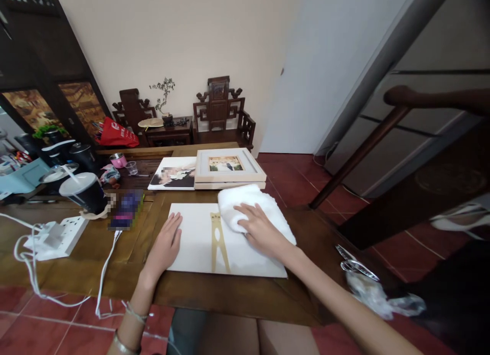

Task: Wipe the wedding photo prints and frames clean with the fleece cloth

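Observation:
A white board with a gold stand-shaped strip [219, 243] lies face down on the wooden table [115, 268] in front of me. My left hand [165, 245] rests flat on its left edge, fingers stretched out. My right hand [258, 230] presses flat on a folded white cloth [252, 207] that lies on the board's upper right part. Behind the board a framed photo [227, 166] lies on a stack, and an unframed photo print [172, 174] lies to its left.
A white power strip [57, 235] with cables, a phone [124, 212], a lidded black cup [84, 192] and kettles sit at the table's left. Scissors and crumpled plastic [363, 278] lie at the right edge. Carved wooden chairs [220, 110] stand by the far wall.

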Action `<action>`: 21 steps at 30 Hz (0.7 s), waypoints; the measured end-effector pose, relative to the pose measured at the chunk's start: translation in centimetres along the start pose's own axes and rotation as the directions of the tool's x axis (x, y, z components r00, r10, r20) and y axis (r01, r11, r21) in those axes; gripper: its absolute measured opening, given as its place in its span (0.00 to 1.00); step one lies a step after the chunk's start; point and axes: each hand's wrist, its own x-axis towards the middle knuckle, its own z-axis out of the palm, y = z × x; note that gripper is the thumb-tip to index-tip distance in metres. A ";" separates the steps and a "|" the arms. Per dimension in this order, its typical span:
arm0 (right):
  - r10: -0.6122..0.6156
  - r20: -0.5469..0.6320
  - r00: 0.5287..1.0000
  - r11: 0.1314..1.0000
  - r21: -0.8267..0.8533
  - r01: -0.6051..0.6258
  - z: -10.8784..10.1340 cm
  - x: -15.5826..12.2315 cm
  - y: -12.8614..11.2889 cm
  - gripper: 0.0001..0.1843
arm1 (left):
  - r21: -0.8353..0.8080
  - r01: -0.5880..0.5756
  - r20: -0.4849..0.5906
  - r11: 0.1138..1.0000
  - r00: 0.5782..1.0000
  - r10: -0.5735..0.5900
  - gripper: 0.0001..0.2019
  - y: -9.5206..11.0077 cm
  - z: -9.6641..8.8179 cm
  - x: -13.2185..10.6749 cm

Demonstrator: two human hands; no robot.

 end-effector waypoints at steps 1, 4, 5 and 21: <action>0.000 0.005 1.000 1.000 -0.004 0.000 0.0 -0.5 -0.6 0.20 | 0.002 0.001 0.002 1.000 1.000 -0.001 0.22 0.0 0.0 0.0; -0.023 0.036 0.999 0.999 0.032 0.022 -0.4 -4.1 -3.3 0.21 | 0.008 0.004 0.002 1.000 1.000 -0.004 0.22 0.0 0.0 0.0; -0.037 0.051 0.998 0.998 0.056 0.034 -0.6 -5.7 -4.2 0.21 | 0.009 0.003 0.000 1.000 1.000 -0.003 0.22 0.1 0.0 0.0; 0.029 0.076 0.997 0.999 0.021 -0.031 -1.4 2.1 0.3 0.23 | -0.015 -0.017 -0.020 1.000 1.000 0.017 0.21 0.1 -0.1 0.1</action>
